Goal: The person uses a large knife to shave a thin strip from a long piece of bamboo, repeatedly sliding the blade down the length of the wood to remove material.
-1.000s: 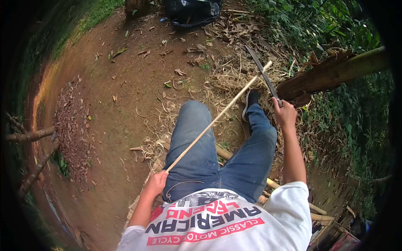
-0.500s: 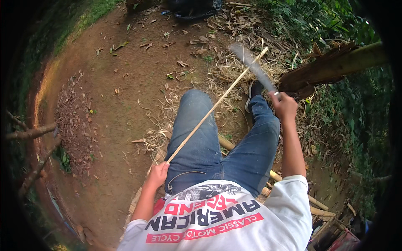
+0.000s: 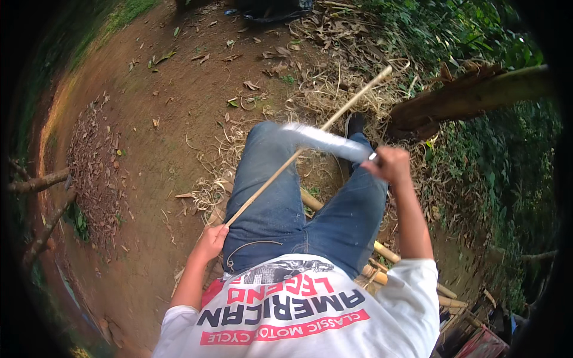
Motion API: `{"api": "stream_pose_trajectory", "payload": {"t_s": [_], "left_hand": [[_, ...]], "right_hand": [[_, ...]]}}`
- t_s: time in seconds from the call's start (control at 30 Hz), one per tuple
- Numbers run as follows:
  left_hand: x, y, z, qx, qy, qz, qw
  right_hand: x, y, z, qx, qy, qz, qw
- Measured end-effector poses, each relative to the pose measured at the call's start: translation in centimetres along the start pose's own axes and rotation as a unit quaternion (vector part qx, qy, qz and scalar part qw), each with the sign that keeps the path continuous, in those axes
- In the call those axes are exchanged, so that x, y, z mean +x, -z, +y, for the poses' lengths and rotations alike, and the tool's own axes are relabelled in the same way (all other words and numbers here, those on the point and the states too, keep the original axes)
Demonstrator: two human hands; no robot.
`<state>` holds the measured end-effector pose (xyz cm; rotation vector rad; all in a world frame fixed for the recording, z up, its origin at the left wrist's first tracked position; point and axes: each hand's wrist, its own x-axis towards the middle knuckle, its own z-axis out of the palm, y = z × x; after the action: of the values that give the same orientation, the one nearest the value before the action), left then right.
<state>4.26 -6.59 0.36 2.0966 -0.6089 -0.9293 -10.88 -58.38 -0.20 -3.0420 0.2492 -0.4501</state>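
Note:
My left hand [image 3: 211, 241] is closed around the near end of a long pale bamboo strip [image 3: 262, 187]. The strip slants up and away to the right over my left thigh, its far end above the litter of shavings. In my right hand [image 3: 391, 165] is the handle of a machete [image 3: 334, 143], its broad blade smeared by motion. The blade lies across the strip near its middle, pointing left; whether it touches the strip I cannot tell. A thin curled shaving [image 3: 256, 244] rests on my lap.
Pale curly shavings [image 3: 325, 98] lie around my feet, with more beside my left leg. A thick plant trunk [image 3: 465, 98] leans in at the right. Bamboo poles [image 3: 388, 253] run beneath me. Branches [image 3: 45, 181] stick in from the left, and a dark bag [image 3: 277, 12] stands at the far edge.
The machete has come back toward me along the strip, its blade swinging leftward across it. My right hand has moved slightly nearer; my left hand keeps its hold.

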Motion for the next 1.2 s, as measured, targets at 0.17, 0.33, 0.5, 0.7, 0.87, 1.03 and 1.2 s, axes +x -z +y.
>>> {"api": "stream_pose_trajectory", "payload": {"t_s": [0.17,0.33,0.5,0.7,0.87,1.03,1.2], "left_hand": [[0.8,0.0,0.9,0.000,-0.002,0.004,1.000],[0.9,0.0,0.6,-0.009,0.005,-0.007,1.000],[0.9,0.3,-0.1,0.013,0.012,-0.029,0.999],[1.6,0.1,0.8,-0.006,-0.010,-0.010,1.000],[1.4,-0.1,0.4,0.011,-0.011,-0.011,1.000],[1.3,0.1,0.8,0.047,-0.013,-0.009,0.999],[0.9,-0.1,1.5,0.044,-0.011,0.018,0.999]], "right_hand": [[1.0,3.3,5.8,-0.104,-0.362,-0.020,0.926],[-0.2,4.4,1.3,-0.007,-0.296,0.023,0.955],[-0.8,3.7,1.2,-0.081,-0.027,-0.009,0.996],[-2.5,5.5,10.9,-0.105,-0.440,0.059,0.890],[-2.8,7.1,4.3,-0.092,-0.347,0.010,0.933],[-3.9,2.6,-5.0,0.071,-0.353,0.001,0.933],[-1.3,0.1,-14.0,0.228,-0.327,-0.018,0.917]]}}
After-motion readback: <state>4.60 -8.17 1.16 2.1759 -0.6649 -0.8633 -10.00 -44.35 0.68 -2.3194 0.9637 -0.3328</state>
